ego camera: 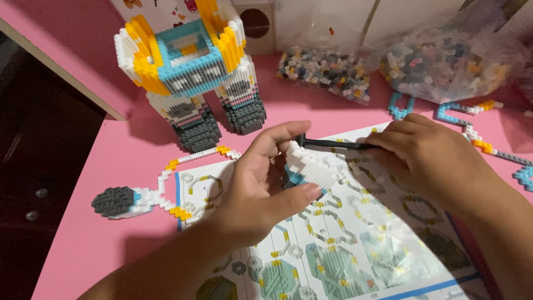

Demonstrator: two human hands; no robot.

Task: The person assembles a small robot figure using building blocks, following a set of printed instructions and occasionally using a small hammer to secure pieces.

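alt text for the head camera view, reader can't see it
A person's left hand holds a small white and blue brick piece while the right hand brings a thin black tool to it, above an instruction sheet on a pink table. A partly built brick figure and bags of bricks sit behind.

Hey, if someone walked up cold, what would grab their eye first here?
Probably the tall block figure in white, yellow and blue, standing at the back left of the pink table. Then the hands at centre: the left hand holds a small white block piece while the right hand puts a dark tool to it.
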